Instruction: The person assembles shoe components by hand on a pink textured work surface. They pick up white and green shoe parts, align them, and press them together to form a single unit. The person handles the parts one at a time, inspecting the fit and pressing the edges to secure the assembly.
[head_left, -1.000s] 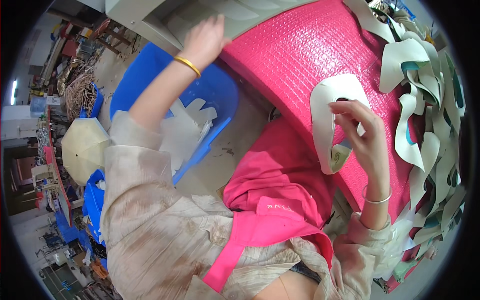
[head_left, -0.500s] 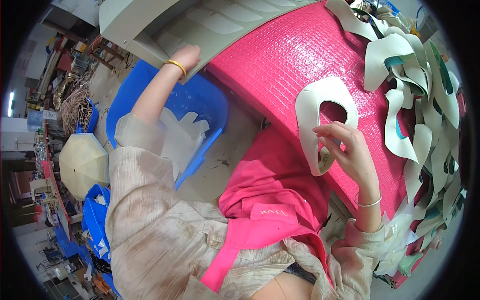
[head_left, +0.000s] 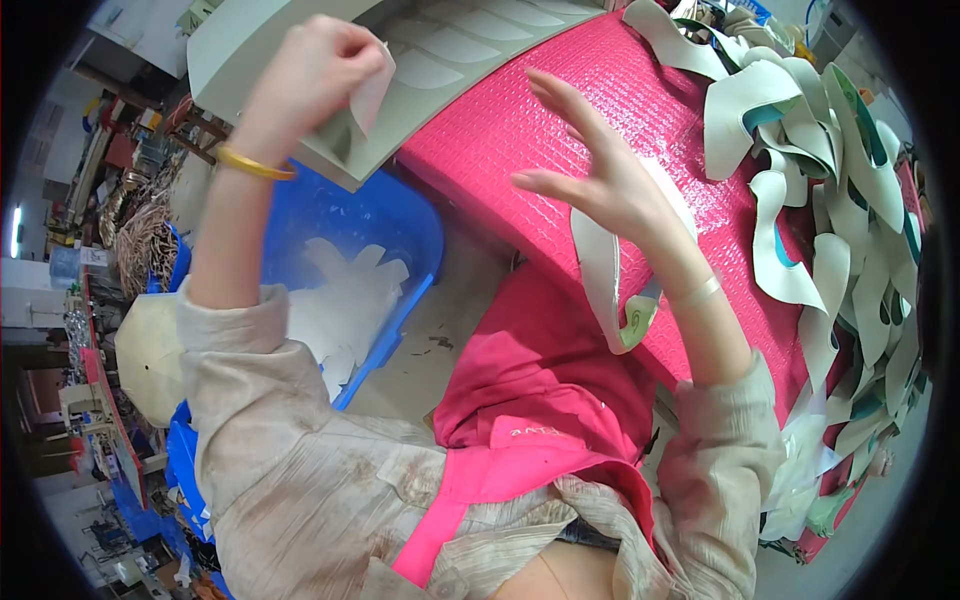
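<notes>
My left hand (head_left: 315, 75) is raised over the near corner of a pale grey machine tray (head_left: 385, 150). Between its fingertips hangs a thin, pale, pointed sheet piece (head_left: 371, 98). Similar flat pieces (head_left: 425, 68) lie overlapping in a row on the tray. My right hand (head_left: 615, 170) is open, fingers spread and thumb apart, above the pink textured table cover (head_left: 500, 150). Under that hand and wrist lies a curved white cut piece (head_left: 597, 262) with a hole, partly hidden. Its lower end overhangs the table edge and shows a greenish patch (head_left: 640, 322).
A heap of curved white pieces (head_left: 780, 225) with green undersides covers the table's right side. Below the tray stands a blue bin (head_left: 425, 225) holding white sheet scraps (head_left: 345, 310). A pale umbrella (head_left: 148, 360) is at the left. Clear plastic (head_left: 800, 450) lies at lower right.
My left hand has lifted from the tray, and a thin sheet piece now shows in its fingers. My right hand has left the curved white piece, moving up and left, its fingers spreading.
</notes>
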